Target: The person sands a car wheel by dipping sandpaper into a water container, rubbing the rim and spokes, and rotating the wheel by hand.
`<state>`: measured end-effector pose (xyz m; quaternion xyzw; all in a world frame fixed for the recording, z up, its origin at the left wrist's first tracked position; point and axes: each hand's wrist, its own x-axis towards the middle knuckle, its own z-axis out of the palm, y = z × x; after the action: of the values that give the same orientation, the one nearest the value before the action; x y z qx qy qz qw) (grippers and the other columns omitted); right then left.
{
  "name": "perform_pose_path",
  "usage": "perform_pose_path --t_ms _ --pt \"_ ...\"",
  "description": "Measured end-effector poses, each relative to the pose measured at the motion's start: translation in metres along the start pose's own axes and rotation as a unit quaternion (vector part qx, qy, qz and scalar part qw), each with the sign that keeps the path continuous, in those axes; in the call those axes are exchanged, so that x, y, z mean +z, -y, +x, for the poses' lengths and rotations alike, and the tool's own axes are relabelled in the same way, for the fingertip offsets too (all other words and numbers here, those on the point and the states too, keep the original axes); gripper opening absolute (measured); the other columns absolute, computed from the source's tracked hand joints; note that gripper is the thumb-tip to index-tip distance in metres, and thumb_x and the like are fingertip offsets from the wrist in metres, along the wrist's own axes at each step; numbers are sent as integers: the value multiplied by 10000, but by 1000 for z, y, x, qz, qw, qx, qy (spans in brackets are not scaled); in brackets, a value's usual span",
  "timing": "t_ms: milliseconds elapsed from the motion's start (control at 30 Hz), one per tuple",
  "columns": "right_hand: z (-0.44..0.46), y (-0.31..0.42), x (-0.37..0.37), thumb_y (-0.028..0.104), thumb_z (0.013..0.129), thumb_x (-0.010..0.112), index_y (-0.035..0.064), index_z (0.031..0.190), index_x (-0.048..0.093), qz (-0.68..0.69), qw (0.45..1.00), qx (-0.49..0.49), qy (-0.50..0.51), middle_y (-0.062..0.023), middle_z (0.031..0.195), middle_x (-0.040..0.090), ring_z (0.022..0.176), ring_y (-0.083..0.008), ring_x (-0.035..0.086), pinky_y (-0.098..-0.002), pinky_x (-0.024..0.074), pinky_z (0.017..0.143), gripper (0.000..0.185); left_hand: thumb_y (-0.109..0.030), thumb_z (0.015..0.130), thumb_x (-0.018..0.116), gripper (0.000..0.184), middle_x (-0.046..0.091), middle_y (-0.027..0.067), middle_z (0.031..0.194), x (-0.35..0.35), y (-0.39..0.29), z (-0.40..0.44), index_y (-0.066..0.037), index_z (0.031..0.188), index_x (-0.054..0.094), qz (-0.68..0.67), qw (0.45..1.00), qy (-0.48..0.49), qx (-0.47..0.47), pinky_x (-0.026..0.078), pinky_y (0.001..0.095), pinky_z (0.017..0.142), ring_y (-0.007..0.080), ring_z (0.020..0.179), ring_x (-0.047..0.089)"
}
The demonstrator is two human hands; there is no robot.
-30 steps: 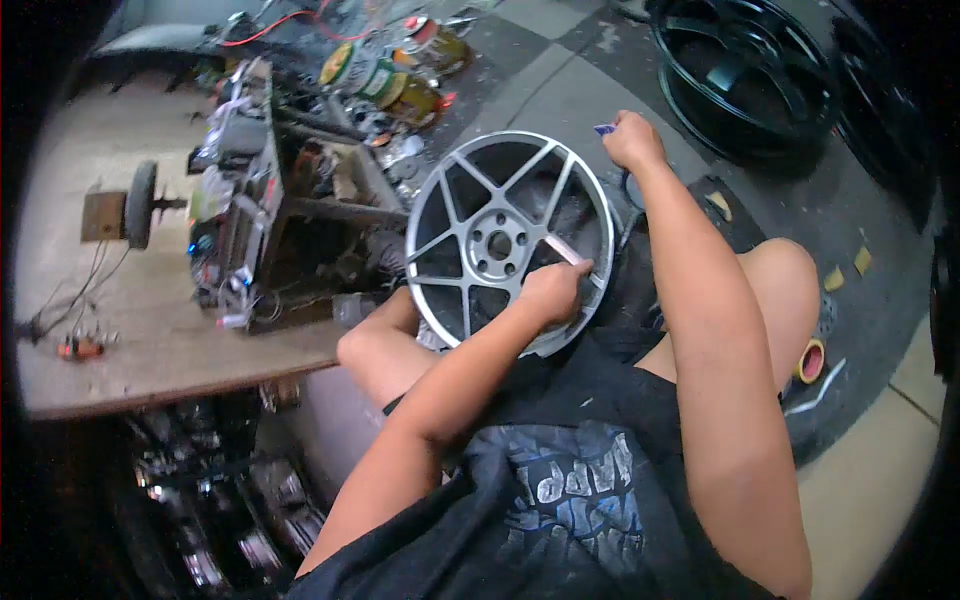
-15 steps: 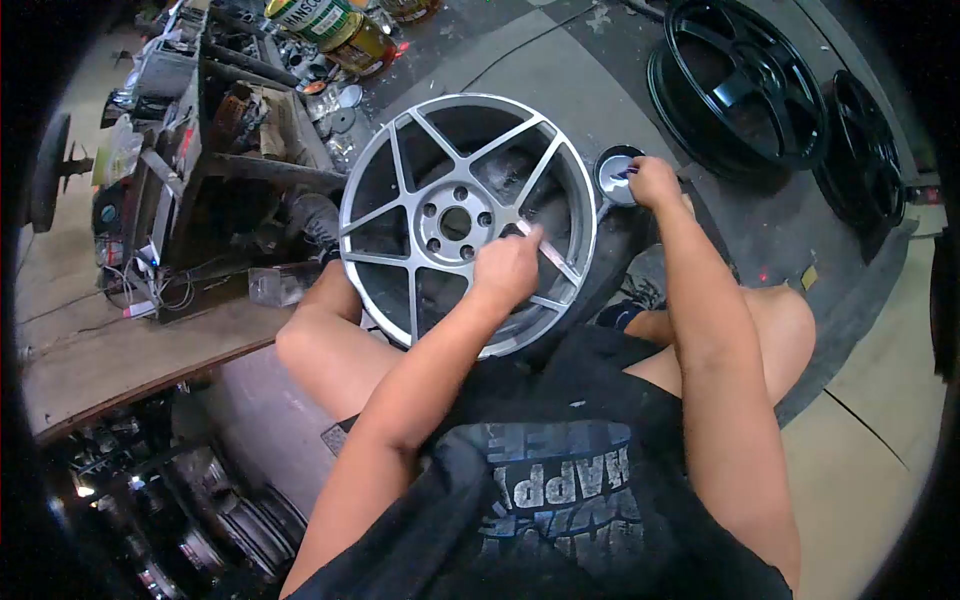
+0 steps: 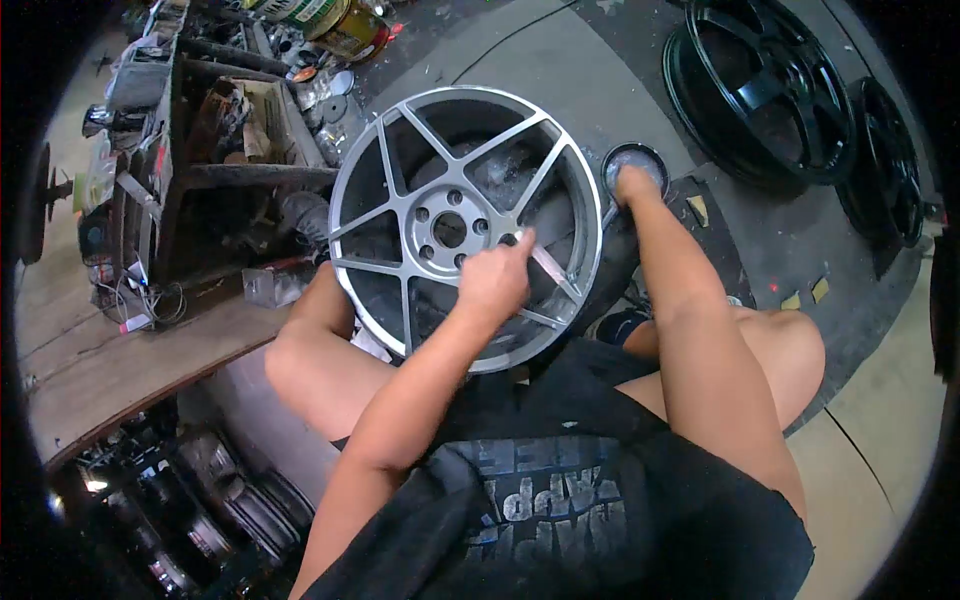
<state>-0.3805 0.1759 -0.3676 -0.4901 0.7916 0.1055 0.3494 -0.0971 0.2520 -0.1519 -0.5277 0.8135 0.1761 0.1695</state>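
Note:
A silver multi-spoke wheel rim (image 3: 418,235) lies face up between the person's knees. My left hand (image 3: 494,277) is on its lower right spokes, fingers curled, one finger at a spoke with a pinkish-white patch (image 3: 552,269). Whether it grips something is hidden. My right hand (image 3: 634,186) reaches into a small round dark pan (image 3: 656,163) with greyish contents, right of the rim. Its fingertips are down in the pan, so what they hold cannot be seen.
Dark glossy wheel rims (image 3: 765,95) lie at the upper right. A cluttered metal frame (image 3: 240,178) and a wooden board (image 3: 190,340) are on the left. Cans (image 3: 355,30) stand at the top. More rims (image 3: 235,510) sit at the lower left. Yellowish scraps (image 3: 698,210) lie on the floor.
The view has shifted, and the rim appears larger and further left. My right hand has come down into the pan; the purple piece it held earlier is out of sight. My left hand stays at the spokes.

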Motion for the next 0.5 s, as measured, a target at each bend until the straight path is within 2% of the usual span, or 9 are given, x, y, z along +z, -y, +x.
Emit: perform_pose_path --t_ms 67,167,267,300,333,400,433,467,500 --pt "9 -7 10 155 921 586 146 1320 688 -19 1000 -7 -9 -179 1364 645 1271 -352 617 -450 482 1089 411 -121 796 648 606 729 215 930 8 -8 -9 -183 1396 588 -35 997 19 66 578 513 761 404 855 722" --pt "-11 -12 1 268 964 593 99 1245 713 77 988 -77 -111 -172 1304 677 1203 -362 652 -476 513 1027 349 -116 793 661 647 730 235 975 -11 -22 -28 -189 1429 572 -58 987 107 108 573 512 815 427 903 715" --pt "-39 -13 -27 324 967 607 86 1221 716 161 973 -42 -160 -180 1243 699 1185 -385 647 -477 513 1003 365 -151 819 690 670 717 268 1057 -67 -12 -36 -187 1469 531 -42 973 182 132 560 530 874 441 990 698" --pt "-38 -18 -30 308 963 623 48 1176 721 177 960 -46 -211 -193 1112 746 1054 -340 722 -442 553 898 350 -166 849 674 640 719 254 1074 -69 6 -33 -185 1472 529 -64 981 135 122 561 518 884 424 999 699" --pt "-43 -20 -39 308 963 623 48 1176 721 170 960 -47 -218 -193 1112 746 1054 -340 722 -442 553 898 350 -181 871 666 599 724 226 1073 -94 19 -34 -168 1457 546 -18 989 77 123 561 503 882 406 996 702" --pt "-53 -20 -63 272 953 653 10 1142 721 478 857 -1 -191 -197 1002 761 872 -257 763 -391 571 791 331 -163 878 646 534 730 211 1062 -143 50 -39 -149 1410 593 -80 991 -26 107 564 477 868 387 971 707" --pt "-80 -3 -84 238 943 669 -16 1137 715 517 823 -25 -235 -186 932 759 766 -177 753 -353 564 717 323 -131 886 628 507 736 201 1079 -151 73 -33 -138 1392 603 -96 984 -79 125 567 462 871 355 941 716" --pt "-105 11 -99 238 943 669 -16 1137 715 505 829 -32 -237 -186 932 759 766 -177 753 -353 564 717 323 -109 897 620 480 735 194 1089 -184 74 -38 -121 1377 609 -185 982 -9 42 564 427 871 313 922 717" --pt "-126 26 -111 235 936 675 -17 1135 716 477 845 -95 -222 -187 939 761 782 -200 753 -364 565 729 324 -112 906 626 466 731 193 1080 -172 105 -25 -120 1372 612 -207 967 -98 111 556 394 863 276 917 709"
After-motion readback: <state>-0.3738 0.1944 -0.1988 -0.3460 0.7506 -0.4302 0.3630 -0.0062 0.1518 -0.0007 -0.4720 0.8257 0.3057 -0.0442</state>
